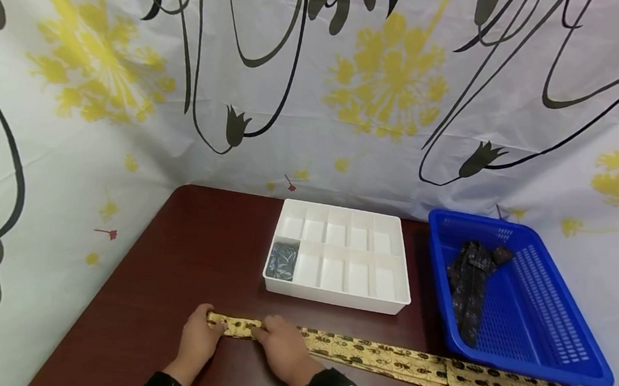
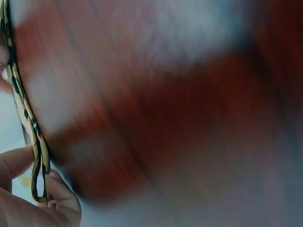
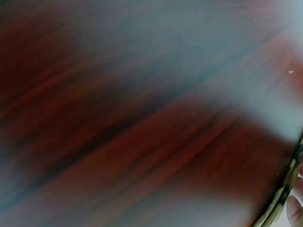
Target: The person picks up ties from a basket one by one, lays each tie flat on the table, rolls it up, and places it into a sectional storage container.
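Note:
A yellow necktie (image 1: pixel 378 352) printed with dark insects stretches across the table, its wide pointed end at the far right. At its left end my left hand (image 1: pixel 198 339) pinches the tie; the left wrist view shows a folded loop (image 2: pixel 40 177) between the thumb and fingers of that hand (image 2: pixel 42 208). A short way to the right, my right hand (image 1: pixel 284 350) grips the tie, thumb on top, fingers partly hidden. Only fingertips of the right hand (image 3: pixel 296 208) show in the right wrist view, against the tie's layered edge (image 3: pixel 279 198).
Behind the hands stands a white divided tray (image 1: pixel 335 298); its front left compartment holds a dark rolled item (image 1: pixel 283 261). To the right, a blue basket (image 1: pixel 551 303) contains dark patterned cloth strips (image 1: pixel 470 283) and overlaps part of the tie. A patterned curtain surrounds the brown table (image 1: pixel 209 245).

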The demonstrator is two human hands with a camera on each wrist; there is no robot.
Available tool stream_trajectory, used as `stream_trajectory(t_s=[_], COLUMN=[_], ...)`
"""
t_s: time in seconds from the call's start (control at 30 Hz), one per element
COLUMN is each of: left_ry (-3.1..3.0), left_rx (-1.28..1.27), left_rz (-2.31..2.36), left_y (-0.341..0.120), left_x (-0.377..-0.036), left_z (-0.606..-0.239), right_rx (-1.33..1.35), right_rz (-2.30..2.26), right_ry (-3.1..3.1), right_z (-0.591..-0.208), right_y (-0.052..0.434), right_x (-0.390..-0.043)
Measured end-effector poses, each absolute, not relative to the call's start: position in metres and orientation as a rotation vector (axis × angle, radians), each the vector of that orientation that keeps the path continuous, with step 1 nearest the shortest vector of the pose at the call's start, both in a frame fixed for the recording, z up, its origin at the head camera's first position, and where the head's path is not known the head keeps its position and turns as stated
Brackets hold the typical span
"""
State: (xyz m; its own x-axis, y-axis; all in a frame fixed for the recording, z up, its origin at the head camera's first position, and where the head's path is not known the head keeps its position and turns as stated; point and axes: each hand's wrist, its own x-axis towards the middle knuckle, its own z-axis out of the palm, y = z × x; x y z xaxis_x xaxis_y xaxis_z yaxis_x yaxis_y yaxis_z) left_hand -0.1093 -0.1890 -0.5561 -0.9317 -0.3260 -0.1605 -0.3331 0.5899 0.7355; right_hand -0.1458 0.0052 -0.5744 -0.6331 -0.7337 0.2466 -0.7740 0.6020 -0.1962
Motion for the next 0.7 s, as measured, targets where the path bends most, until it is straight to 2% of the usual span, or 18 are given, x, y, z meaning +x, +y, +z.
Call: stream_trajectory(t_s=[0.13, 0.27, 0.7], left_ry=[2.787, 2.833, 3.168], left_rx=[-0.623, -0.575, -0.04], left_rz=[1.258, 1.256, 0.792], left_y=[-0.182, -0.176, -0.165], left_x=[-0.107, -0.109, -0.114], left_z=[-0.56, -0.561, -0.565], right_rx=[1.34, 1.356, 1.065], right_rz=[0.229, 0.238, 0.793], right_ry=[-2.642, -2.673, -2.883], right_z=[-0.574, -0.572, -0.561], right_y=[-0.003, -0.01, -0.02], right_x=[-0.14, -0.138, -0.145])
